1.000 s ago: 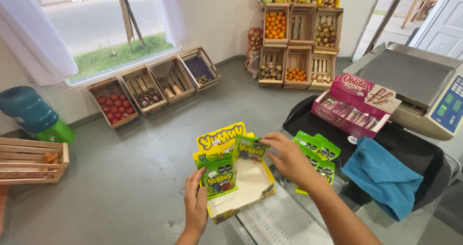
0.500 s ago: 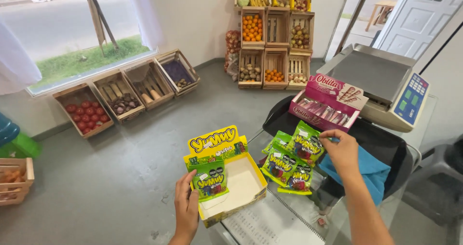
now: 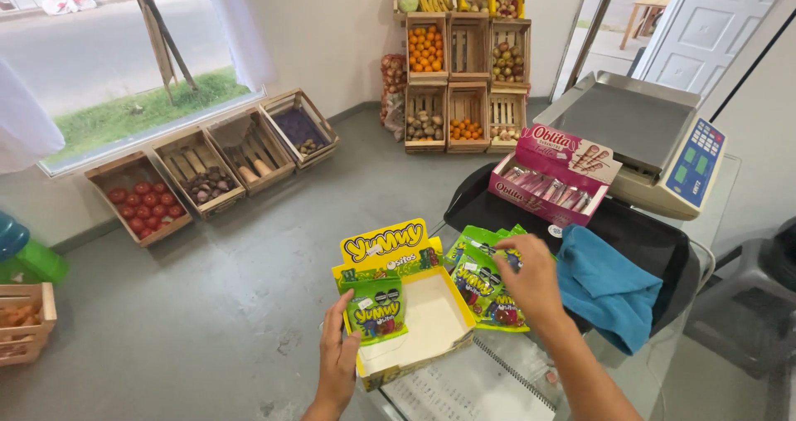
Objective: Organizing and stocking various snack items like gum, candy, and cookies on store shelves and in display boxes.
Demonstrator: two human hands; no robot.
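A yellow cardboard display box (image 3: 431, 326) sits on the counter edge, mostly bare inside. My left hand (image 3: 338, 355) holds the box's near-left corner, thumb beside a green candy packet (image 3: 375, 309) standing in it. Right of the box lies a pile of several green candy packets (image 3: 481, 276). My right hand (image 3: 531, 278) rests on that pile, fingers closing on the top packet.
A blue cloth (image 3: 609, 288) lies right of the packets on a black mat (image 3: 655, 243). Behind it stand a pink wafer box (image 3: 554, 175) and a weighing scale (image 3: 643, 135). A spiral notebook (image 3: 473, 384) lies under the box. Fruit crates (image 3: 464, 64) line the walls.
My right hand left the box, swung right to the packet pile and now presses on it. The left hand stays on the box. The view shifted right.
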